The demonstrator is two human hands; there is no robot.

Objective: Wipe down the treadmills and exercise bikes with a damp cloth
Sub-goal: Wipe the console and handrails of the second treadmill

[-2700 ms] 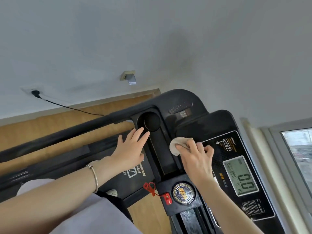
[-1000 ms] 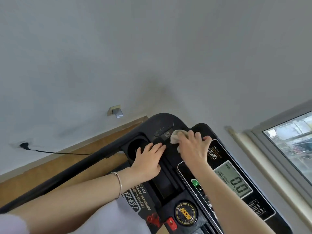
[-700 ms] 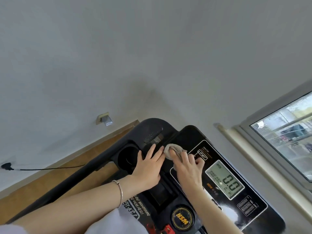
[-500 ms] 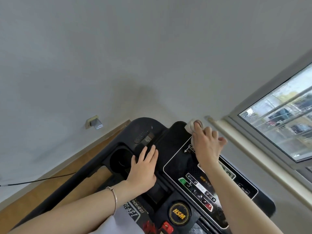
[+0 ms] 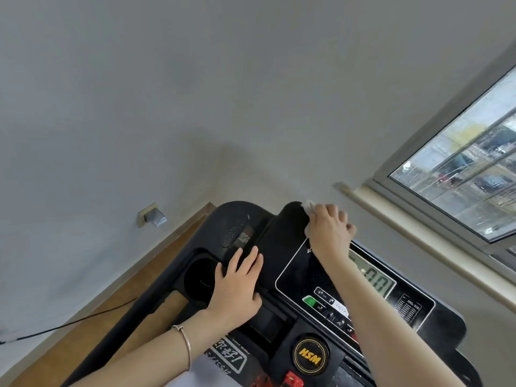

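**Step in hand: wiping the upper edge of the console**

Position. The right hand [image 5: 329,233] grasps the white cloth [image 5: 308,207] with its fingers curled over it. It presses the cloth against the far top corner of the treadmill [image 5: 282,236] console, near the wall below the window [image 5: 460,169]. Most of the cloth is hidden under the palm, and only a small fold shows beyond the fingers. The left hand [image 5: 237,283] lies flat with its fingers straight and holds nothing. It rests on the black ledge between the cup holder [image 5: 199,277] and the control panel, apparently as a brace.

Procedure (recommended).
1. Run the cloth along the rounded rim first, then draw it toward the body in overlapping strokes.
2. Spread the cloth wider under the palm, because a bunched cloth probably cleans only a narrow band.
3. Lighten the pressure over the display [image 5: 374,283]. It shows digits, so the unit appears to be powered.
4. Pass across the green button [image 5: 310,301] and its neighbours with a flat, gliding touch, so that none is pressed by accident.
5. Use a cloth that is damp, not dripping. Moisture could seep in at the panel edge.
6. Lift the left hand and wipe the ledge beneath it.

Whether the cup holder has been wiped cannot be told.
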